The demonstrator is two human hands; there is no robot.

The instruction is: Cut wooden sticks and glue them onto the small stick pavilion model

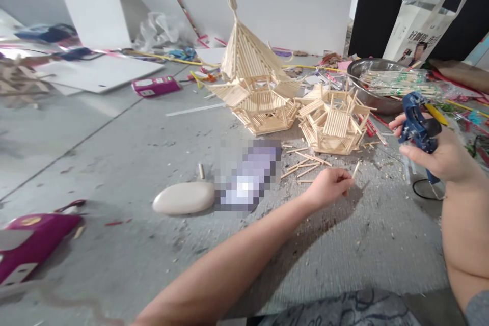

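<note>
My left hand pinches a short wooden stick just above the floor. In my right hand is a blue glue gun, gripped at the right and raised off the floor. Ahead of my left hand stands a small many-sided stick model, with several upright sticks on top. A larger stick model with a tall pointed roof is behind it to the left. Loose cut sticks lie between my left hand and the small model.
A metal bowl holds packs of sticks, near a white tote bag. On the floor lie a pale oval case, a blurred-out phone-like object and two purple power strips. Scraps and plastic line the wall.
</note>
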